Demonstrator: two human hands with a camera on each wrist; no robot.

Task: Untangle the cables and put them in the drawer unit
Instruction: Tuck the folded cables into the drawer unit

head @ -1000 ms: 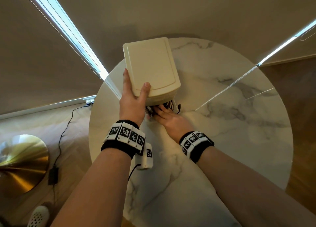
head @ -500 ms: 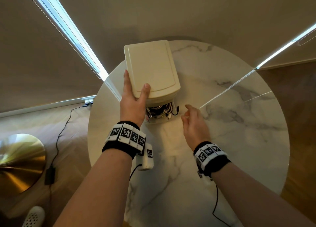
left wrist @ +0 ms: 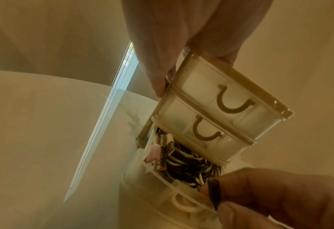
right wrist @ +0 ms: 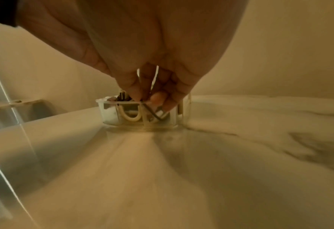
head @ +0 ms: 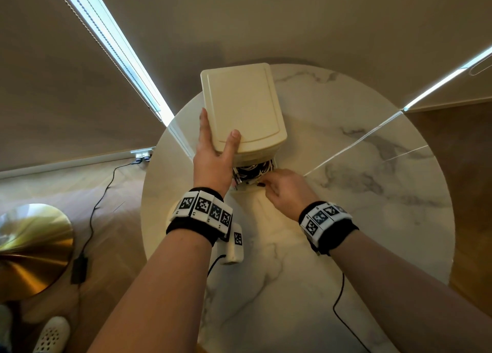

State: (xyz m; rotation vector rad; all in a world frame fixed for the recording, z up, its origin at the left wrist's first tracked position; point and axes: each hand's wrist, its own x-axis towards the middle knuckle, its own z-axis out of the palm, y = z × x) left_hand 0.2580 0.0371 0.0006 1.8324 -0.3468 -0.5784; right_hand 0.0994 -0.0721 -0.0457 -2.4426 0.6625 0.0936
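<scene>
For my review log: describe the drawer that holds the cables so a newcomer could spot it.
On the round white marble table stands a cream plastic drawer unit. Its bottom drawer is the only one pulled open, full of black and white cables; the two above are shut.

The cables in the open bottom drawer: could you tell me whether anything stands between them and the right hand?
Nothing visible does. The right hand is already at the open bottom drawer, fingertips on the cables. The left hand grips the drawer unit, clear of them.
</scene>
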